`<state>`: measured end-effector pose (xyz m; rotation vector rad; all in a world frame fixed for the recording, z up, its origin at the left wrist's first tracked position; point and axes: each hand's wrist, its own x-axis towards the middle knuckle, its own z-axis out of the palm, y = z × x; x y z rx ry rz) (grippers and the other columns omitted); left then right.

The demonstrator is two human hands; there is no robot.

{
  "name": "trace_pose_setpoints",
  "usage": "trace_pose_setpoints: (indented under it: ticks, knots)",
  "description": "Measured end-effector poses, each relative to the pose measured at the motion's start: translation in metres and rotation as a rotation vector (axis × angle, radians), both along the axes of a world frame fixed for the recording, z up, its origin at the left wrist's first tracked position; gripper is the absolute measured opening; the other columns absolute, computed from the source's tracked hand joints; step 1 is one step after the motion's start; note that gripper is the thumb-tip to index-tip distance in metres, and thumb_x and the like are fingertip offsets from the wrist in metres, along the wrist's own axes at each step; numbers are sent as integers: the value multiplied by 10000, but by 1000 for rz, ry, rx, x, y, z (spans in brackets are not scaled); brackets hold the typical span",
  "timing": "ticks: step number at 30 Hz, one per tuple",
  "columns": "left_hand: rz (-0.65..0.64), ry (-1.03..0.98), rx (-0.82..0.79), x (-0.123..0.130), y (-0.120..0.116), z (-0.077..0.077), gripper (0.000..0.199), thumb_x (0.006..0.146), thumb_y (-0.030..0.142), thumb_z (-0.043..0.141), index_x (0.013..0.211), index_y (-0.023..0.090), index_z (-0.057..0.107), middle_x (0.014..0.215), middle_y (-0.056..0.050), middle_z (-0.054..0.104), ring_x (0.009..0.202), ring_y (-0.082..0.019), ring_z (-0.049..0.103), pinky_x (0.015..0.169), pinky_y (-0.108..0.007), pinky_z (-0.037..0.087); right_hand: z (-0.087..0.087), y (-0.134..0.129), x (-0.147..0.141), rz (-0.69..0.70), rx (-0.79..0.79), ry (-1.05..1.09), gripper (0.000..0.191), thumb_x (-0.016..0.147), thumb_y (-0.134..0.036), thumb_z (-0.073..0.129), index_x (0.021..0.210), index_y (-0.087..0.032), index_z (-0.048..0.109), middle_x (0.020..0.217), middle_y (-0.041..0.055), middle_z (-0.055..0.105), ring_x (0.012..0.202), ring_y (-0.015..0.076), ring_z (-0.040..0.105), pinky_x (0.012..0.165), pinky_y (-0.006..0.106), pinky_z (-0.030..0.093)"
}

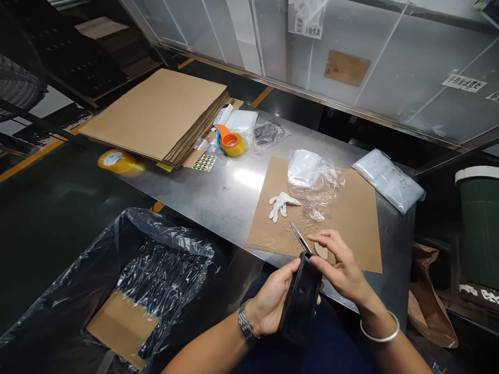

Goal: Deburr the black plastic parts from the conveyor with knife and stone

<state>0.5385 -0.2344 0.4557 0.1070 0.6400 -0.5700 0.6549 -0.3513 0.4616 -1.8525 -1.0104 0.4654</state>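
My left hand [273, 301] grips a black phone-shaped case [301, 298] from its left side, holding it tilted over the near edge of the steel table [230, 192]. My right hand [339, 265] rests its fingers on the case's top end. Thin metal tweezers [299, 237] lie on the brown paper sheet [351, 218] just beyond the case. A pair of white gloves [281, 203] lies on the same sheet, with crumpled clear plastic bags [314, 176] beside them.
A stack of flat cardboard [159, 114] lies at the table's far left, with an orange tape dispenser [230, 141], a yellow tape roll [116, 160] and a sticker sheet [204, 162]. A sealed white bag [388, 179] lies far right. A plastic-lined bin [128, 280] stands at left, a green bin [479, 223] at right.
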Motion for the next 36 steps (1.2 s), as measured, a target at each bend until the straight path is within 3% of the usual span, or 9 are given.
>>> trace_pose_setpoints:
  ticks: [3, 7, 14, 19, 22, 25, 28, 32, 36]
  knots:
    - [-16, 12, -9, 0, 0, -1, 529, 863, 486, 321, 750, 81, 642, 597, -92, 650, 487, -143, 601, 500, -225, 439, 4, -2, 0, 149, -43, 63, 326, 785, -310, 613, 1087, -197, 569, 992, 79, 553, 901, 183, 523, 734, 310, 455]
    - [-116, 42, -7, -1, 0, 0, 612, 843, 539, 307, 799, 33, 648, 616, -104, 646, 492, -139, 595, 513, -225, 442, 3, -1, 2, 144, 13, 70, 133, 817, -259, 580, 908, -189, 647, 804, 43, 620, 745, 145, 561, 658, 276, 452]
    - [-85, 38, -1, -4, -1, -3, 586, 855, 515, 320, 818, 28, 644, 613, -115, 652, 493, -145, 609, 499, -216, 453, 7, 1, -1, 149, -25, -48, 215, 884, -164, 423, 939, -182, 630, 796, 57, 643, 732, 147, 552, 652, 284, 448]
    - [-76, 74, 56, -3, -3, 4, 546, 863, 484, 329, 780, 43, 639, 583, -101, 635, 462, -130, 595, 463, -197, 438, 2, 0, -3, 192, -23, 3, 155, 863, -207, 485, 946, -196, 615, 832, 53, 632, 786, 160, 555, 699, 302, 456]
    - [12, 119, 177, -1, -4, 11, 417, 866, 420, 379, 844, 88, 632, 606, -72, 641, 459, -119, 587, 439, -187, 416, -6, -4, -1, 100, 19, 161, 156, 864, -227, 491, 902, -205, 641, 830, 47, 654, 786, 159, 588, 715, 305, 470]
    - [119, 128, 297, 1, -4, 14, 328, 860, 372, 421, 1030, 151, 594, 695, -58, 664, 507, -126, 600, 460, -198, 423, -11, -10, -4, -118, 34, 339, 200, 887, -272, 449, 964, -202, 620, 893, 56, 648, 836, 160, 604, 752, 308, 485]
    - [226, 64, 395, 1, -6, 13, 341, 845, 332, 474, 1155, 212, 548, 802, -46, 678, 623, -140, 625, 562, -224, 462, -11, -13, -17, -183, -64, 292, 246, 816, -303, 554, 1038, -200, 578, 902, 53, 607, 775, 152, 579, 681, 279, 493]
    - [333, -16, 488, -3, -11, 9, 325, 820, 255, 530, 1138, 222, 586, 1044, -41, 652, 956, -171, 585, 835, -251, 431, -12, -9, -37, -229, -167, 306, 227, 816, -308, 529, 997, -182, 581, 727, 16, 578, 569, 110, 530, 501, 220, 450]
    - [305, 23, 521, -5, -14, 10, 330, 814, 264, 543, 1140, 229, 581, 1053, -40, 643, 943, -174, 580, 820, -270, 437, -17, -5, -39, -328, -170, 525, 276, 835, -401, 492, 857, -157, 619, 527, -22, 526, 383, 78, 465, 369, 195, 374]
